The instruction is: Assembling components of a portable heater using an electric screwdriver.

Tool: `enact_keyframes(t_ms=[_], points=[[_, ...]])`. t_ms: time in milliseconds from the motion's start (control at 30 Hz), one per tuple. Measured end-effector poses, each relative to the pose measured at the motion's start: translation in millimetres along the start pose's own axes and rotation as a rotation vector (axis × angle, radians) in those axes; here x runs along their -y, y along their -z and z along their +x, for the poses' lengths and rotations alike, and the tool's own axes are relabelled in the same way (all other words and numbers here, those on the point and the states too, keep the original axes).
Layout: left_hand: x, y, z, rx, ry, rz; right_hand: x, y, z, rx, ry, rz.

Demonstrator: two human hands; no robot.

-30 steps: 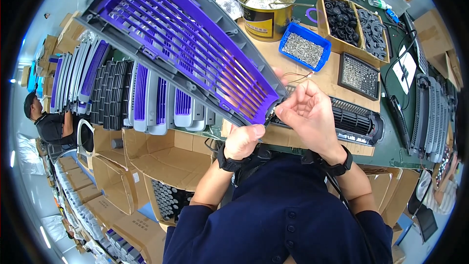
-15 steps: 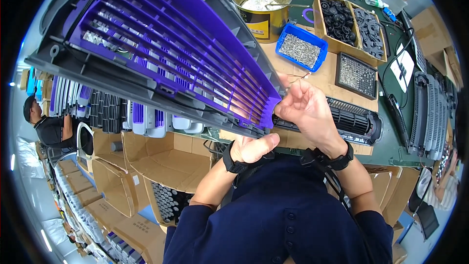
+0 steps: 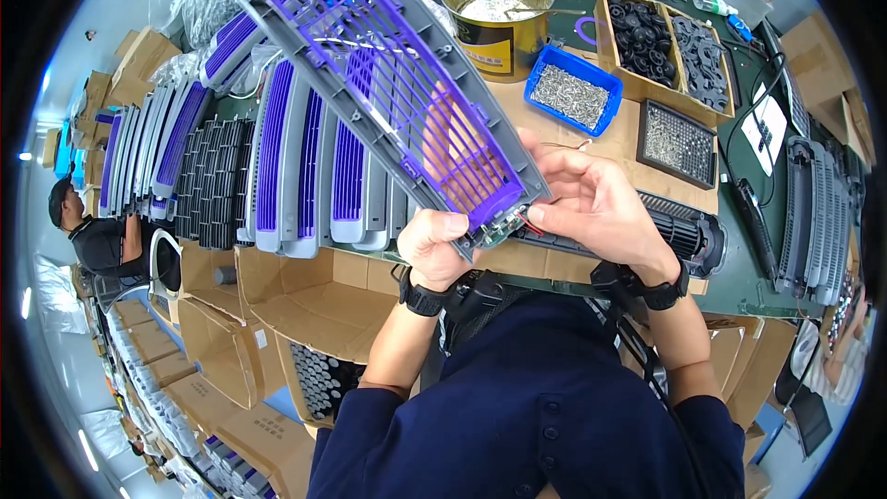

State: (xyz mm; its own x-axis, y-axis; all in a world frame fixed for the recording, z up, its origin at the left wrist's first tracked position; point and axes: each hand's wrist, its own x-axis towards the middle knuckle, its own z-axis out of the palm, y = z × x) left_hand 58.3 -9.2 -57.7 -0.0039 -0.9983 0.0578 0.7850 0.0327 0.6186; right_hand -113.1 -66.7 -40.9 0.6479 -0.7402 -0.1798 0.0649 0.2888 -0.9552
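A long grey fan housing panel with a purple grille [image 3: 427, 83] slants up and left across the bench. My left hand [image 3: 434, 245] is closed on its lower end, thumb on top and the other fingers partly hidden beneath. At that end a small circuit board [image 3: 504, 225] shows, with red wires [image 3: 531, 225] coming off it. My right hand [image 3: 596, 212] is closed beside the board, its thumb pressing on the wires; some fingertips are hidden behind the panel. Thin wire ends [image 3: 577, 145] stick out above my right hand. Below it lies a black fan roller [image 3: 679, 231] in a housing.
Behind stand a yellow tin [image 3: 504, 54], a blue tray of screws [image 3: 584, 81], a divided box of black parts [image 3: 661, 5] and a dark tray of small metal parts [image 3: 677, 143]. Purple-and-grey housings [image 3: 277, 157] line the left, above open cartons [image 3: 319, 300]. A person [image 3: 97, 231] sits far left.
The panel has swung down and away from me, with its lower end now turned so that the circuit board and red wires show. My left hand has shifted left; the right has moved slightly right.
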Motion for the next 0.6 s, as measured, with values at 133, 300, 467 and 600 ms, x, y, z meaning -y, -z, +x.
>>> enact_keyframes(t_ms=[133,300,467,600], points=[[-2.3,-4.6,0.8,-0.047,0.025,0.042,9.9,1.2,1.2,0.129,-0.107,-0.032],[-8.0,-2.4,4.7,0.033,0.052,0.089,7.5,2.6,1.9,0.144,-0.106,-0.063],[-15.3,-2.7,4.7,0.102,0.099,0.2,4.9,4.6,0.9,0.163,-0.071,-0.048],[-17.3,-6.0,-0.4,0.096,0.082,0.181,11.9,3.0,-2.0,0.144,-0.123,-0.142]])
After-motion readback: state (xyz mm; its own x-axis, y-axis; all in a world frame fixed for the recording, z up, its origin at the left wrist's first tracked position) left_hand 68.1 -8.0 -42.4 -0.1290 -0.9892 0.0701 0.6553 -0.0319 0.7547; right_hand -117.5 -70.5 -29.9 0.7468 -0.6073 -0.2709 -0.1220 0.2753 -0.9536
